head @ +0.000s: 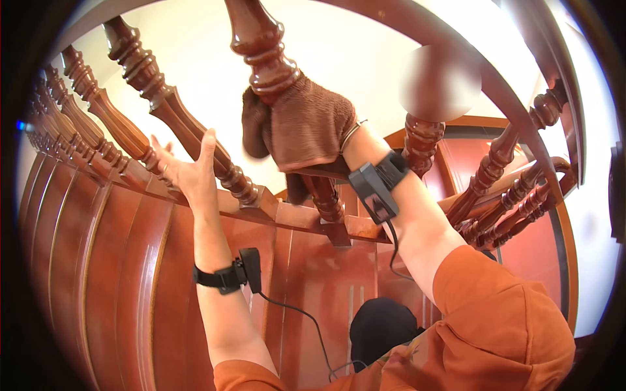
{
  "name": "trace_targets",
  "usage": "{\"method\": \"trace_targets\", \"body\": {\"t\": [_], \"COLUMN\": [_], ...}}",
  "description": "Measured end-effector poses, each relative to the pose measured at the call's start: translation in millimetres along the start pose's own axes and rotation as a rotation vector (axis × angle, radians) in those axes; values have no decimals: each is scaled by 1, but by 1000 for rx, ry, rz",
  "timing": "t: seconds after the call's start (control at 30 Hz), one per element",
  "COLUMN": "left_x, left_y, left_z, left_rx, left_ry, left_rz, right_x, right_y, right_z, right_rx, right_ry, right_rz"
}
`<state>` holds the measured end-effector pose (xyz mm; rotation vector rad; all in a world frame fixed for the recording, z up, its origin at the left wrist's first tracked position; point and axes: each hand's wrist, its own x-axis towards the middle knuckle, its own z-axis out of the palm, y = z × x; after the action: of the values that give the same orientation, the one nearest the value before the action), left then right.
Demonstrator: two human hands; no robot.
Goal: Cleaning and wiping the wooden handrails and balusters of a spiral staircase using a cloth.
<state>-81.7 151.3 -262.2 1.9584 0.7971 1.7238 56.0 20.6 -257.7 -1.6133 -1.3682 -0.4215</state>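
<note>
A brown terry cloth (313, 129) hangs around the middle of a turned, dark wooden baluster (266, 54). The cloth covers my right hand (359, 139), so its fingers are hidden and only the wrist, with a thin bracelet, shows at the cloth's edge. It grips the cloth against the baluster, and the cloth looks slightly blurred. Left of there, my left hand (190, 168) is raised and empty, fingers apart and thumb up. It is in front of the neighbouring baluster (193, 132); whether the fingertips touch any wood I cannot tell.
A row of balusters (110, 122) runs to the far left along a wooden base rail (293, 215). The curved handrail (440, 34) passes overhead. Reddish-brown wooden stair treads (132, 264) descend at left. Black wrist devices (374, 190) trail cables (308, 313) from both forearms.
</note>
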Motion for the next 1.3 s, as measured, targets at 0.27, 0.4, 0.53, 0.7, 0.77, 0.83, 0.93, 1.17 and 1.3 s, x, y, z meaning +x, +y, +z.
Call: {"method": "trace_targets", "body": {"t": [0.27,0.4,0.53,0.7,0.77,0.83,0.93,1.17,1.3], "left_x": [28,26,26,29,25,26,26,26,24], "left_y": [-43,-46,-41,-50,-44,-40,-41,-50,-36], "left_z": [18,12,14,14,11,11,19,13,22], "left_rx": [-629,-621,-629,-564,-584,-572,-575,-574,-643], "left_ry": [-365,-302,-321,-274,-283,-291,-259,-274,-230], "left_rz": [-363,-374,-386,-367,-378,-412,-414,-404,-333], "right_x": [-4,2,17,66,80,84,77,20,6], "right_y": [-10,-12,-17,-21,-18,-16,-7,-69,-55], "right_z": [-17,-4,-7,-32,-43,-47,-44,-40,-34], "right_rx": [-66,-74,-57,469,898,1198,1309,-530,-452], "right_ry": [-22,-40,-4,17,-25,-34,-3,-47,-20], "right_rz": [3,-5,-10,73,211,355,412,-178,-81]}}
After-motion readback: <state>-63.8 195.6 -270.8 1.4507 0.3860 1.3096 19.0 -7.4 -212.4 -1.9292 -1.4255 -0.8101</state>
